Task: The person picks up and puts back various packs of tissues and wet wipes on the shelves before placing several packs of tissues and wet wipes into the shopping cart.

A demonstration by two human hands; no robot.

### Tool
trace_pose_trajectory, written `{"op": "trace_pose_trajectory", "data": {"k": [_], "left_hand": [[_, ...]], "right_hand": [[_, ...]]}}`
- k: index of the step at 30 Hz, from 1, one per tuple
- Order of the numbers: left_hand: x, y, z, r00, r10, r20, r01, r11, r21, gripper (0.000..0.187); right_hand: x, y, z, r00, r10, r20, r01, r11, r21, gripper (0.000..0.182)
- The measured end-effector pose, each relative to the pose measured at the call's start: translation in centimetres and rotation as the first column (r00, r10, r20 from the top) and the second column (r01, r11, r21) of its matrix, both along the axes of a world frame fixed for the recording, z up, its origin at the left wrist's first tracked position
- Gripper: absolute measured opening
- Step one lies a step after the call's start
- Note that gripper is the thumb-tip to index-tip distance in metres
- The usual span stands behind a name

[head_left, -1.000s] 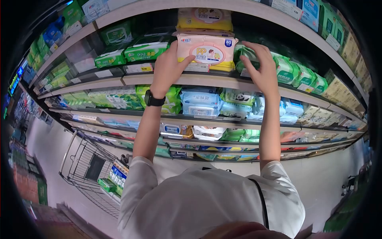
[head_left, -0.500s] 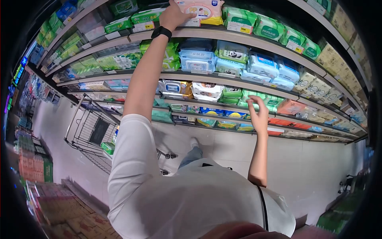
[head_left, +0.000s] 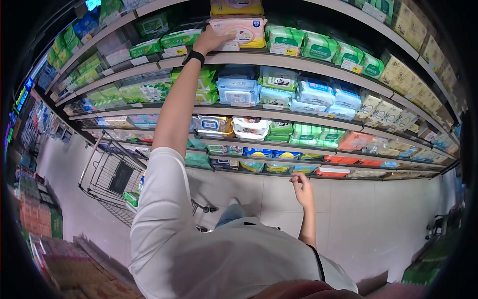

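My left hand [head_left: 213,41] reaches up to a high shelf and grips the left end of a pink and yellow pack of wipes [head_left: 251,34], thumb across its front. The pack sits at the shelf's front edge, with a yellow pack [head_left: 238,7] above it. Green packs of wipes [head_left: 181,38] stand just left of this hand, and more green packs [head_left: 285,37] are to the right. My right hand [head_left: 302,190] hangs low in front of the bottom shelf, holding nothing, its fingers loosely bent and apart.
Below, the shelves carry blue packs of wipes [head_left: 239,91], white packs [head_left: 251,127] and boxed tissues [head_left: 391,109]. A wire shopping cart [head_left: 110,172] stands at my left with a green pack [head_left: 131,198] inside. Stacked cartons [head_left: 41,212] are at the far left.
My right hand has dropped from the lower shelves toward the floor. My left hand stays on the pink pack. The view has tilted up, so the shelves sit lower in it.
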State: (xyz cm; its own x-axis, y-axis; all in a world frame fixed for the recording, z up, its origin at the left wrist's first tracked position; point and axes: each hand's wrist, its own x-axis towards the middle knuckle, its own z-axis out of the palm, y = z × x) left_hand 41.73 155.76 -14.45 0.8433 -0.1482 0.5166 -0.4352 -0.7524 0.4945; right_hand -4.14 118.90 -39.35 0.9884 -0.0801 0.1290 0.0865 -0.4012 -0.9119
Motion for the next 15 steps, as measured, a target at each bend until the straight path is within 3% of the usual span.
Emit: {"op": "trace_pose_trajectory", "data": {"k": [1,3,4,8,9,11,12,13,15], "left_hand": [[0.8,0.4,0.0,0.988,-0.15,-0.039,0.146,0.985,-0.089,0.101],[-1.0,0.2,1.1,0.978,-0.19,-0.087,0.18,0.977,-0.114,0.094],[-0.6,0.4,0.2,0.993,-0.114,0.007,0.114,0.987,-0.111,0.092],[-2.0,1.0,0.8,0.98,-0.167,-0.105,0.165,0.986,-0.022,0.091],[-2.2,1.5,0.8,0.972,-0.192,-0.135,0.195,0.981,0.006,0.085],[-2.7,2.4,-1.0,0.974,-0.148,0.173,0.146,0.989,0.021,0.072],[-6.0,2.4,-0.9,0.93,-0.128,0.346,0.128,0.991,0.024,0.059],[-10.0,2.4,-1.2,0.928,-0.061,0.367,0.099,0.991,-0.085,0.043],[-16.4,3.7,-6.6,0.952,0.002,0.308,0.115,0.925,-0.361,0.028]], "right_hand": [[1.1,0.3,-0.1,1.0,0.001,0.009,-0.001,1.0,-0.005,0.014],[3.5,0.9,-0.4,0.996,0.085,0.002,-0.084,0.992,-0.097,0.015],[4.6,1.3,-0.4,0.992,0.124,0.013,-0.122,0.988,-0.09,0.016],[8.5,4.5,1.0,0.976,0.194,-0.099,-0.207,0.967,-0.149,0.016],[9.6,5.3,-0.2,0.967,0.24,-0.084,-0.247,0.964,-0.094,0.016],[10.6,6.4,-3.0,0.948,0.302,-0.102,-0.309,0.95,-0.052,0.017],[10.9,7.0,-4.6,0.938,0.318,-0.137,-0.311,0.948,0.073,0.017],[11.4,7.4,-6.8,0.924,0.342,-0.169,-0.308,0.93,0.2,0.017],[10.6,5.8,-15.5,0.887,0.389,-0.249,-0.289,0.888,0.359,0.017]]}}
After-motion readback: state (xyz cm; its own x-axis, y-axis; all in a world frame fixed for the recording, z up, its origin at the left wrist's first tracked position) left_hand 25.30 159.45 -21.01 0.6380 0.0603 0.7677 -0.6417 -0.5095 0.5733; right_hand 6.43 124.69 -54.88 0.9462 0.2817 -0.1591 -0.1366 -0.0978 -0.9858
